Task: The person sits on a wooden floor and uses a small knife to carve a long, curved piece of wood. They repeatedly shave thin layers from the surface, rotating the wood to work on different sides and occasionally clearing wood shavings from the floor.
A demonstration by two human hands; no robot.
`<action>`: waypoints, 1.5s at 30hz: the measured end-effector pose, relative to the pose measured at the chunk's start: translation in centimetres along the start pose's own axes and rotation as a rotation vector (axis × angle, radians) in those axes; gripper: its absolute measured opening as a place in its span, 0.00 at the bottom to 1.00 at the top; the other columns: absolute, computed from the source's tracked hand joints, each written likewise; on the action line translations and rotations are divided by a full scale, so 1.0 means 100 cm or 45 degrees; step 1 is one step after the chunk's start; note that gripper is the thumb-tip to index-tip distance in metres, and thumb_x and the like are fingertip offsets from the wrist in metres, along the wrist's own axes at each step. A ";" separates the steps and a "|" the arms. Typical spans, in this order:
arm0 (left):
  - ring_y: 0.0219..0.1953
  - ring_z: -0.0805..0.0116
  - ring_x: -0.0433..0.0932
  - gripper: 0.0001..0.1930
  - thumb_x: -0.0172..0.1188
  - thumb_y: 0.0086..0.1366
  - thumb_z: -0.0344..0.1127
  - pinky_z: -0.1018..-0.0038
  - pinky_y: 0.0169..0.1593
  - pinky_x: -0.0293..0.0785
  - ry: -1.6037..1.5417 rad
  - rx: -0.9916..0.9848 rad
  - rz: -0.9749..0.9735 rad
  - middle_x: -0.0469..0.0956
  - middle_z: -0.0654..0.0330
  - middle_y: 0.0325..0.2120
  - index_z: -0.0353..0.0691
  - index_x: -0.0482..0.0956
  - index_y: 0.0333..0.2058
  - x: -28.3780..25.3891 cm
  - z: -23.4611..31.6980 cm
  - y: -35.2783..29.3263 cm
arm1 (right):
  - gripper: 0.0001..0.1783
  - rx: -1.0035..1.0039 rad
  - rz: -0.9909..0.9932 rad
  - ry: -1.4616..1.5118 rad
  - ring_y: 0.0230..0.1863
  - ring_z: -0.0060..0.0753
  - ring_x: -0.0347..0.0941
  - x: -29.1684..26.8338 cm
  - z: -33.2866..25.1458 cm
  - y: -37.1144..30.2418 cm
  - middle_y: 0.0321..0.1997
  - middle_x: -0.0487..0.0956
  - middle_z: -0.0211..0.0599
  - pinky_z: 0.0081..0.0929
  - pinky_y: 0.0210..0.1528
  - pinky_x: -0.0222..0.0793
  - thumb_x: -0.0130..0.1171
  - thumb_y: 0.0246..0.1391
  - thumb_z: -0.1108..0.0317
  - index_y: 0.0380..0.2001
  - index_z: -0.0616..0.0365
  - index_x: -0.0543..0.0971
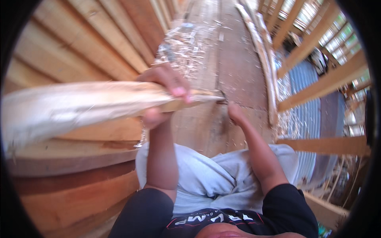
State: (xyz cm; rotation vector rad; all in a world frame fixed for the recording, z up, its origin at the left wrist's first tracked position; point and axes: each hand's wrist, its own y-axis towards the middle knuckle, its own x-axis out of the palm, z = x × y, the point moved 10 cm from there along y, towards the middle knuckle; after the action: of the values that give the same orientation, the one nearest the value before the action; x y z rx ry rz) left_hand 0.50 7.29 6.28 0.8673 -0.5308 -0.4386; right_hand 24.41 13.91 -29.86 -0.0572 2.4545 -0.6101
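A long, pale piece of wood (87, 101) stretches across from the left edge and tapers to a narrow end in front of me. My left hand (168, 81) is wrapped round it near that narrow end, thumb below and fingers above. Close to the tip, my right hand (236, 113) is closed in a fist. Between the fist and the tip shows a thin dark blade-like tool (223, 95), blurred and mostly hidden, so its kind is unclear. The wood is held up above the floor and its surface looks stripped and rough.
Stacked timber boards (79, 43) line the left side. Curled wood shavings (186, 45) lie on the plank floor (242, 67) ahead. A long pale pole (260, 51) runs along the floor's right side, beside upright wooden slats (317, 97) and blue corrugated sheeting (303, 91).
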 end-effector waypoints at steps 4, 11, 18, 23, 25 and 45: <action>0.23 0.68 0.77 0.20 0.63 0.51 0.43 0.73 0.27 0.75 0.037 0.022 0.186 0.73 0.58 0.25 0.33 0.70 0.35 -0.013 0.000 -0.012 | 0.20 -0.623 0.053 -0.595 0.34 0.55 0.73 0.009 -0.094 -0.038 0.31 0.77 0.56 0.48 0.37 0.67 0.42 0.61 0.60 0.30 0.68 0.75; 0.16 0.70 0.76 0.18 0.60 0.48 0.28 0.72 0.19 0.77 0.051 0.101 0.618 0.72 0.57 0.18 0.29 0.67 0.38 -0.027 0.003 -0.017 | 0.14 -0.618 0.091 -0.041 0.25 0.37 0.72 -0.006 -0.117 -0.050 0.23 0.74 0.37 0.34 0.25 0.65 0.46 0.55 0.66 0.30 0.66 0.76; 0.15 0.69 0.75 0.16 0.62 0.52 0.32 0.70 0.19 0.77 0.282 0.077 0.677 0.71 0.57 0.18 0.31 0.65 0.34 -0.029 0.002 -0.029 | 0.20 -0.557 0.080 -0.147 0.29 0.41 0.74 0.012 -0.084 -0.031 0.30 0.79 0.49 0.41 0.31 0.66 0.48 0.55 0.63 0.37 0.74 0.75; 0.15 0.69 0.75 0.15 0.62 0.54 0.34 0.71 0.19 0.75 0.323 0.120 0.663 0.71 0.58 0.18 0.32 0.66 0.32 -0.025 0.014 -0.020 | 0.22 -0.437 0.093 0.569 0.32 0.41 0.74 0.015 -0.067 -0.013 0.32 0.78 0.52 0.42 0.32 0.68 0.40 0.58 0.62 0.38 0.74 0.75; 0.14 0.67 0.75 0.10 0.59 0.51 0.28 0.71 0.17 0.75 0.255 0.136 0.699 0.72 0.57 0.16 0.30 0.68 0.29 -0.026 0.007 -0.014 | 0.23 -0.736 0.266 -0.028 0.27 0.39 0.72 0.006 -0.071 -0.002 0.27 0.76 0.48 0.40 0.28 0.67 0.38 0.58 0.61 0.36 0.71 0.76; 0.14 0.70 0.76 0.13 0.67 0.52 0.29 0.74 0.17 0.78 0.175 0.024 0.698 0.73 0.60 0.16 0.32 0.70 0.28 -0.038 -0.028 -0.024 | 0.18 -0.411 0.129 -0.158 0.15 0.31 0.63 -0.010 -0.044 0.005 0.15 0.67 0.33 0.34 0.17 0.58 0.43 0.57 0.55 0.32 0.58 0.74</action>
State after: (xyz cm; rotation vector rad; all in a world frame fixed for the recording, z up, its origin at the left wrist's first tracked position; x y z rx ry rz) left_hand -1.15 9.70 1.90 0.7264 -0.6192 0.1258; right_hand 22.82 16.38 -26.39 -0.0961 2.3948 -0.1579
